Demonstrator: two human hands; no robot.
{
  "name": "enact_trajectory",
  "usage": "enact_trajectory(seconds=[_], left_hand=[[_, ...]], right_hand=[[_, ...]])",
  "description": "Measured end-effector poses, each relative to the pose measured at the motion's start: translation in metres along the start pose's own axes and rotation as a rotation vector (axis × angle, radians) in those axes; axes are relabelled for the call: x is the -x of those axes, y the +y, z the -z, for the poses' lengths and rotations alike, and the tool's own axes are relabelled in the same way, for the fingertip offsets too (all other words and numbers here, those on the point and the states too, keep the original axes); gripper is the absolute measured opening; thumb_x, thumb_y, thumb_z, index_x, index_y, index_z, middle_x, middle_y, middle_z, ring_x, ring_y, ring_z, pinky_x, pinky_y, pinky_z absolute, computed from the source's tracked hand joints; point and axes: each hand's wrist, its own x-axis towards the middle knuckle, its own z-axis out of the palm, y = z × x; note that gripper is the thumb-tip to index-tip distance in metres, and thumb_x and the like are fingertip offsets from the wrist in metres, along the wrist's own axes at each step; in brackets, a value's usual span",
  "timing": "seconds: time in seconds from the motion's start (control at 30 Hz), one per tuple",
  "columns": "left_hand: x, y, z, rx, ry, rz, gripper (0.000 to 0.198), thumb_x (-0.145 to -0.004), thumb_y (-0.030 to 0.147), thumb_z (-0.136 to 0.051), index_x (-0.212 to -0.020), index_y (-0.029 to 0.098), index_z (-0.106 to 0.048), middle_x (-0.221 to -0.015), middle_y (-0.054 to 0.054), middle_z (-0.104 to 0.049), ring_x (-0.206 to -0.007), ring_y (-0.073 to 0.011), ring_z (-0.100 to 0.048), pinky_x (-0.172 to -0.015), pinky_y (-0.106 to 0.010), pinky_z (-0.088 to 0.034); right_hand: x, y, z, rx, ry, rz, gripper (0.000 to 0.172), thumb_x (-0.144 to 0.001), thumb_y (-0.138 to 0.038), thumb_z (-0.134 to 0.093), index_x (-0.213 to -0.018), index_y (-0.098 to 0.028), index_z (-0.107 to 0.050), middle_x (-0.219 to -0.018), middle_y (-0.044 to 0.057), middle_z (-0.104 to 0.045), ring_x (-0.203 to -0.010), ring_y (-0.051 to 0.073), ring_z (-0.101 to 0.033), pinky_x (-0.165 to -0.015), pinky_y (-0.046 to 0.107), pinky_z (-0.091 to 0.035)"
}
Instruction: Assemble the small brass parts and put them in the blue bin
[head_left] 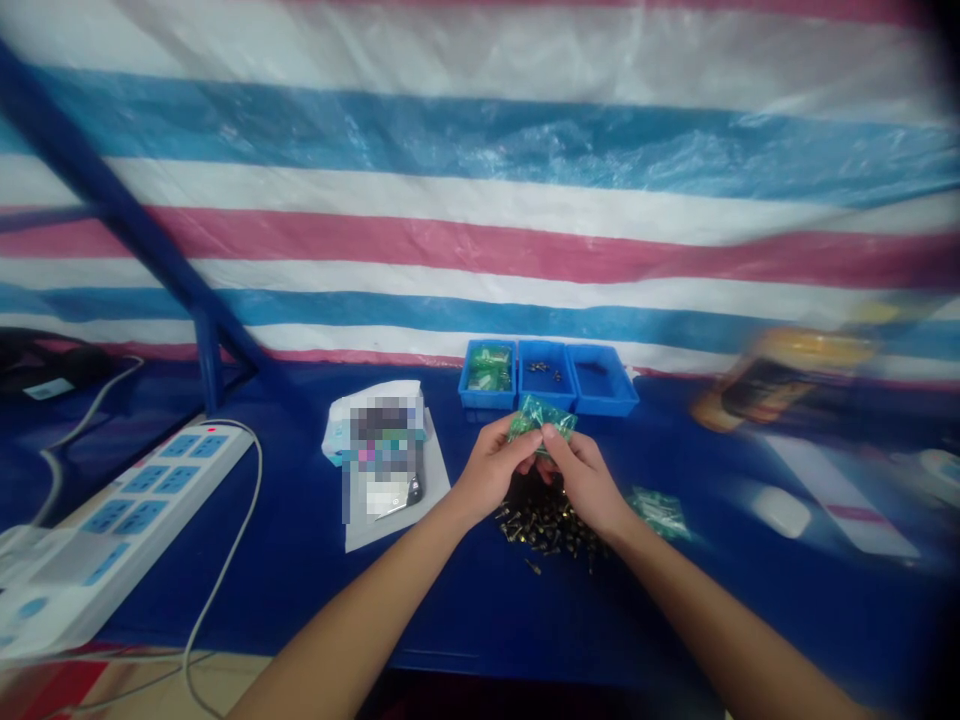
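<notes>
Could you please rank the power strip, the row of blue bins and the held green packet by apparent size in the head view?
1. power strip, though nearest the camera
2. row of blue bins
3. green packet

The small green crinkled plastic bag point(541, 418) is partly covered by the fingers point(559, 440) of the left hand point(491, 470) and right hand point(585, 480) pinching it, and its contents are too small to tell. Both hands hide the middle of the pile of tiny dark metal parts point(544, 530). The orange-and-yellow object point(787, 375) at right is smeared by blur. A pixelated patch masks most of the white packet point(375, 390). The white power strip point(112, 510) runs off the left edge.
</notes>
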Motion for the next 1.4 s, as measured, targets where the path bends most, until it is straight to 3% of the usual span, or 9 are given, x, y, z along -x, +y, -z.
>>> enact_trajectory(seconds=[0.4, 1.4], left_hand=[[0.0, 0.003, -0.001, -0.137, 0.021, -0.018, 0.026, -0.091, 0.037, -0.057, -0.078, 0.014, -0.053, -0.059, 0.005, -0.045, -0.054, -0.0073, -0.043, -0.053, -0.02, -0.034], [-0.001, 0.012, -0.008, -0.124, 0.024, -0.047, 0.025, -0.091, 0.036, -0.058, -0.077, 0.015, -0.056, -0.063, 0.001, -0.058, -0.052, -0.0095, -0.052, -0.051, -0.022, -0.042]], right_hand=[[-0.001, -0.002, 0.0, 0.052, 0.03, -0.002, 0.047, -0.097, -0.05, -0.045, -0.063, -0.017, -0.053, -0.058, -0.001, -0.049, -0.056, 0.012, -0.045, -0.058, 0.026, -0.036], [-0.001, 0.004, 0.0, 0.039, 0.055, -0.064, 0.049, -0.095, -0.057, -0.044, -0.064, -0.018, -0.05, -0.055, -0.003, -0.043, -0.054, 0.012, -0.04, -0.056, 0.027, -0.033]])
